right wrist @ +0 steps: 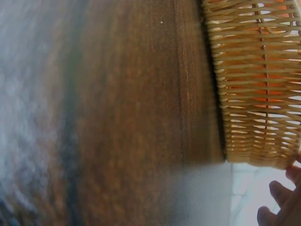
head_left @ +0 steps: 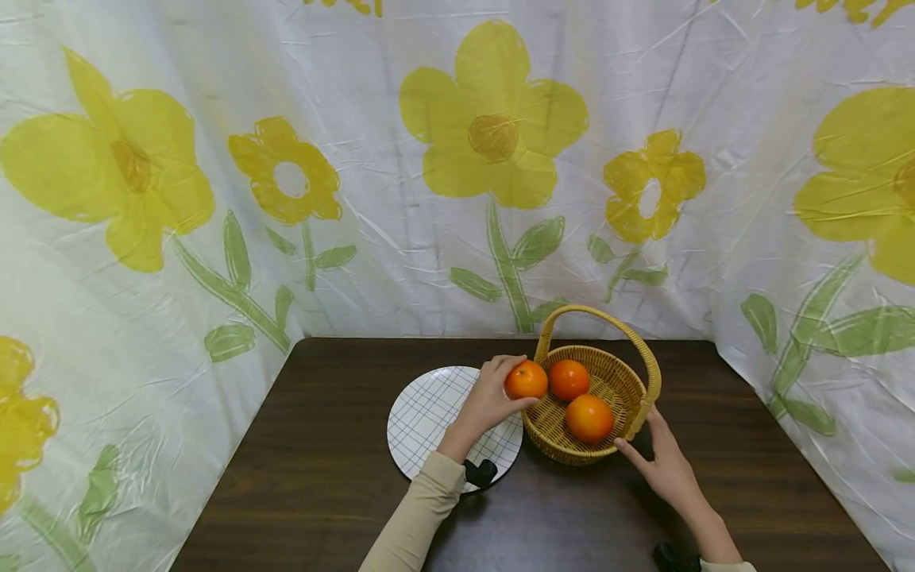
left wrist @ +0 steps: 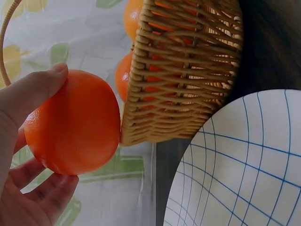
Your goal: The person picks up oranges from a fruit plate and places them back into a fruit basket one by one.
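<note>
My left hand (head_left: 492,396) holds an orange (head_left: 526,380) between thumb and fingers, at the left rim of a wicker basket (head_left: 565,453). In the left wrist view, the held orange (left wrist: 75,123) is up beside the basket's rim, with the thumb on one side and fingertips on the other. Two more oranges lie inside the basket, one farther back (head_left: 569,380) and one nearer (head_left: 589,419). My right hand (head_left: 666,461) touches the basket's right side below the handle (head_left: 652,373), thumb and fingers spread. In the right wrist view, fingertips (right wrist: 278,192) appear near the rim.
A round white plate (head_left: 429,413) with a blue grid pattern lies left of the basket, under my left forearm. The dark wooden table (head_left: 322,461) ends at a white curtain (head_left: 386,262) printed with yellow flowers. The basket's tall handle arches over it.
</note>
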Available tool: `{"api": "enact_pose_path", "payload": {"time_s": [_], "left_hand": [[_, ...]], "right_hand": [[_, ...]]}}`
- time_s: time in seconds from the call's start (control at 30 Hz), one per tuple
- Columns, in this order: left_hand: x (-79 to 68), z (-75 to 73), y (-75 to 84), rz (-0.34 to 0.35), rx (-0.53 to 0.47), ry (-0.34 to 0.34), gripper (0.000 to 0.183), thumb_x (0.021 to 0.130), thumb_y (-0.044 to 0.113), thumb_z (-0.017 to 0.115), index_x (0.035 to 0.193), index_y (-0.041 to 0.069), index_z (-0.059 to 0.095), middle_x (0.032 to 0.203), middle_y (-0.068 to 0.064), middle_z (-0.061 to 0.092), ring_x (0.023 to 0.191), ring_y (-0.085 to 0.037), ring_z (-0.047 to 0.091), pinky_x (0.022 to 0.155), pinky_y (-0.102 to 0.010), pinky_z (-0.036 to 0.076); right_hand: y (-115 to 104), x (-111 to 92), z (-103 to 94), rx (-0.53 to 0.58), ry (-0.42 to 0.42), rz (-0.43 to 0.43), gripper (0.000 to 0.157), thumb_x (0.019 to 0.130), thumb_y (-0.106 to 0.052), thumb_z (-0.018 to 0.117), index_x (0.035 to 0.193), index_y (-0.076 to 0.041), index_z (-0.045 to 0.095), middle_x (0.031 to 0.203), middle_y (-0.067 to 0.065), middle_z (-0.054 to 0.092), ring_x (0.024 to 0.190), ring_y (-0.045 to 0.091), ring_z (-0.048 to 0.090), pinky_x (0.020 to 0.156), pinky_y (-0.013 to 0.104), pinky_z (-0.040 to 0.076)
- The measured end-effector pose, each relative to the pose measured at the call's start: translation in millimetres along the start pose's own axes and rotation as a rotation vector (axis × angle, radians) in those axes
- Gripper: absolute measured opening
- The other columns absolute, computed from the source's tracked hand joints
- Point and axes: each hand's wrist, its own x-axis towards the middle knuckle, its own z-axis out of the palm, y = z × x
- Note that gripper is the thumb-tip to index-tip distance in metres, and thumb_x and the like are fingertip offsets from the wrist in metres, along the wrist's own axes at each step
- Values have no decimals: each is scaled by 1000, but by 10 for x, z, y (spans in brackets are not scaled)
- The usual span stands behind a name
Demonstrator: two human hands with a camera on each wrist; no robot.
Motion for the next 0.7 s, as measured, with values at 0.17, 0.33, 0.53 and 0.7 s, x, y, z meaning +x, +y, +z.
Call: {"api": "enact_pose_path", "payload": {"time_s": [0.17, 0.33, 0.53, 0.7], "left_hand": [[13, 43, 28, 14, -9, -25, 67, 76, 37, 75, 134, 16, 49, 129, -4, 48, 115, -23, 45, 86, -36, 49], [28, 81, 58, 29, -4, -42, 68, 76, 39, 75, 134, 14, 49, 127, -5, 48, 116, -23, 45, 87, -36, 49], [31, 121, 82, 36, 14, -53, 67, 76, 40, 74, 133, 14, 50, 126, -5, 48, 114, -23, 47, 87, -36, 50], [29, 151, 98, 27, 30, -67, 68, 76, 42, 74, 134, 15, 50, 127, -4, 49, 114, -22, 47, 88, -36, 49]], "right_hand": [[7, 7, 3, 1, 3, -2, 82, 88, -39, 61, 150, -17, 12, 155, 17, 4, 134, 49, 18, 90, 72, 24], [18, 7, 14, -2, 1, 3, 82, 88, -40, 61, 150, -17, 12, 155, 17, 4, 134, 49, 17, 90, 73, 24], [33, 6, 25, 0, 0, 2, 81, 88, -40, 61, 150, -18, 13, 155, 16, 4, 135, 48, 16, 90, 73, 24], [26, 6, 27, 6, 4, -5, 81, 87, -39, 62, 150, -20, 15, 155, 14, 3, 135, 48, 17, 90, 72, 24]]}}
